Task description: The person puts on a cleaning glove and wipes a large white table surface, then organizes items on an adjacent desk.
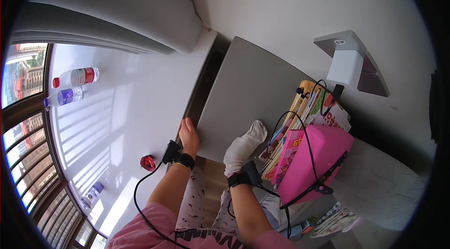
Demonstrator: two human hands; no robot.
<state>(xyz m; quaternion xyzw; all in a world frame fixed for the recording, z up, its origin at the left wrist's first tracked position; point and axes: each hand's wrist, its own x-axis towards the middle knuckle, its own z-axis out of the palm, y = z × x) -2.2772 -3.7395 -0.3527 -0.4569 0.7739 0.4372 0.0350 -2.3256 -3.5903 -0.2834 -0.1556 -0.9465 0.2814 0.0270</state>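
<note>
While left hand (189,135) grips the table (243,94) edge, right hand (243,148) presses a white cloth (251,137).

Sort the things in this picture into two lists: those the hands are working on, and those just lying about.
In hand:
- left hand gripping the edge of the grey tabletop
- right hand pressing a white cloth on that tabletop

Lying about:
- stack of books
- pink case
- two bottles on the windowsill
- white box
</note>
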